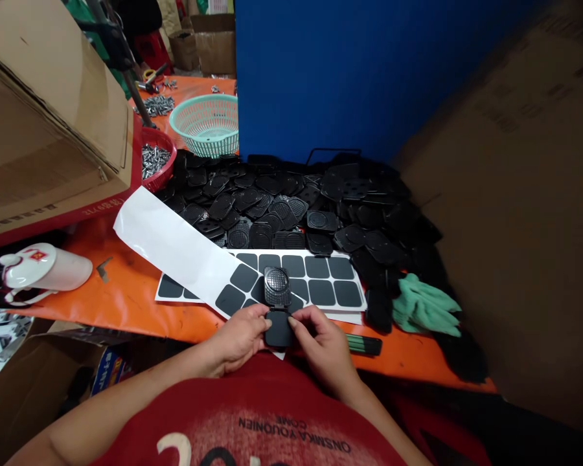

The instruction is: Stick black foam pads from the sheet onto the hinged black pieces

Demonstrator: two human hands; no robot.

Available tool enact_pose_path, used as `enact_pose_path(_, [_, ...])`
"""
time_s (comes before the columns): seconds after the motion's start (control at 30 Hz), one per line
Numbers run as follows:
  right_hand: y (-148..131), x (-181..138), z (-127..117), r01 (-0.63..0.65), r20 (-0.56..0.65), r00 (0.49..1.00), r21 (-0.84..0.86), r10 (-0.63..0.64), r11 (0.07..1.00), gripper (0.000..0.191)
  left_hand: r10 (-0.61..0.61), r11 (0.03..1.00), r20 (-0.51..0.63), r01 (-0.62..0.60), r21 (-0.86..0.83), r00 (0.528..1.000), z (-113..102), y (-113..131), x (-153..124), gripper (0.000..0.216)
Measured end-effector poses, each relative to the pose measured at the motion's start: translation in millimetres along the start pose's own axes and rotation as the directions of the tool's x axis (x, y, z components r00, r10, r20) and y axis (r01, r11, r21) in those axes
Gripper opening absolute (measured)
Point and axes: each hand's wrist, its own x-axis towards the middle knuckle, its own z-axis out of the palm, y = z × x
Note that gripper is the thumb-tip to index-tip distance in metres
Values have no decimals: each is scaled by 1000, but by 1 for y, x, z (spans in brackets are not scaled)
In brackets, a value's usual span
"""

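Note:
A black hinged plastic plate [276, 286] lies unfolded in front of me, its upper half showing a round gridded pattern. A smooth dark rounded-square pad [278, 330] covers the lower half. My left hand [245, 335] is closed, pinching the plate's left edge near the hinge. My right hand [323, 343] pinches the pad's upper right corner between thumb and forefinger; whether it also grips the plate is hidden. Under the plate are white sheets of dark rounded-square stickers [320, 292]. A bare white strip of backing [175, 243] curls up at the left.
Many black plastic plates [282, 210] are piled behind the sheets. A green glove [425, 304] and green-black sticks [364, 344] lie right. A white lidded mug [48, 268] stands left. Cardboard boxes [53, 110] and a blue panel [320, 77] enclose the table; baskets [206, 123] stand behind.

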Motion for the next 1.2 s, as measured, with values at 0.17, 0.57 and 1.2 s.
enact_pose_path(0.17, [-2, 2, 0, 239, -46, 966, -208, -253, 949, 17, 88, 990, 38, -92, 110, 995, -7, -6, 3, 21])
enact_pose_path(0.57, [-2, 19, -13, -60, 101, 994, 88, 51, 994, 31, 102, 995, 53, -102, -16, 993, -1, 2, 1, 31])
enact_pose_path(1.2, [-23, 64, -34, 530, 280, 848, -435, -450, 728, 19, 324, 884, -79, -272, 381, 943, -33, 31, -24, 34])
